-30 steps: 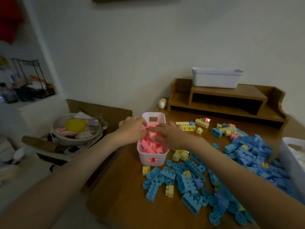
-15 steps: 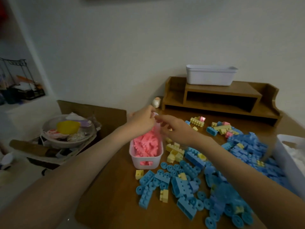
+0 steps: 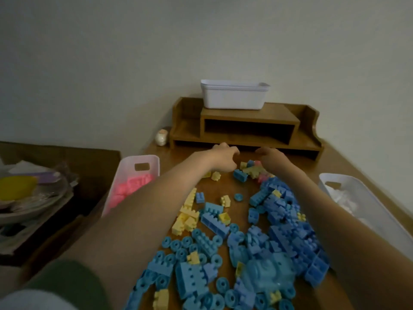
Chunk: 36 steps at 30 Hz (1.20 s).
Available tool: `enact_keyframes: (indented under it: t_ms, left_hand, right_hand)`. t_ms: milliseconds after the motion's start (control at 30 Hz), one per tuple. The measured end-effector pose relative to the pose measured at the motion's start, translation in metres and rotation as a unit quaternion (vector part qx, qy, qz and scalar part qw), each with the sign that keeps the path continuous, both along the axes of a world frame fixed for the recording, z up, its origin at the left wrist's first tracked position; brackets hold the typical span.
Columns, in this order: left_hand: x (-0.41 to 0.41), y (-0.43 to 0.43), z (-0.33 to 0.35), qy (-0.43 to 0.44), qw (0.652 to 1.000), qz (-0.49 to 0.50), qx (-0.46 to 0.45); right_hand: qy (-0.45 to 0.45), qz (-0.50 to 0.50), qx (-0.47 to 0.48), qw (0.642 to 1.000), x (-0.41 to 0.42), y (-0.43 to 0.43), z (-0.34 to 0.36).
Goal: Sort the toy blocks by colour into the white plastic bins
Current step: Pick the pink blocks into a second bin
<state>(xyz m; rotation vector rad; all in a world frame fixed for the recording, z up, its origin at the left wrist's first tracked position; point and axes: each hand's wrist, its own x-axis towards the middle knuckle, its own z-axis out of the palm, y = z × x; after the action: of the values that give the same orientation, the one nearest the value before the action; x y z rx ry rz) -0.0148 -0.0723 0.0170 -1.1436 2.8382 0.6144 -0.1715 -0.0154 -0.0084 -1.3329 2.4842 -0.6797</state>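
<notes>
Just before the brown wooden desk shelf (image 3: pixel 245 118), the left hand (image 3: pixel 224 159) and right hand (image 3: pixel 272 161) curl over small pastel plastic toy blocks (image 3: pixel 251 171); whether either grips 1, I cannot tell. A white plastic bin (image 3: pixel 154 166) holding pink blocks stands left of the shelf.

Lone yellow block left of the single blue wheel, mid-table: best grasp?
Pinch the yellow block across its flat side walls, coming straight down. Studs seem to face up and bare table surrounds it, so fingertips likely fit both sides; the blue wheel lies apart on its right.
</notes>
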Motion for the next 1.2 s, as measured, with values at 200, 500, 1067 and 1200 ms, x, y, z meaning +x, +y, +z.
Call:
enact_keyframes:
  t_ms: [200,500,1067,1200]
  left_hand:
    - [-0.024,-0.022,-0.036,-0.024,0.999,0.04,-0.006]
    - [-0.028,-0.018,-0.048,-0.03,0.999,0.026,-0.033]
    - [0.044,0.068,-0.026,0.05,0.997,0.008,-0.063]
    - [0.047,0.084,-0.025,0.09,0.993,-0.026,-0.073]
  right_hand:
    - [0.064,0.078,0.116,0.988,0.007,-0.005,-0.021]
    - [0.085,0.088,0.137,0.983,0.016,0.005,-0.026]
    - [-0.104,0.127,-0.046,0.985,0.048,0.087,-0.005]
    - [-0.03,0.149,0.004,0.988,0.04,0.097,0.002]
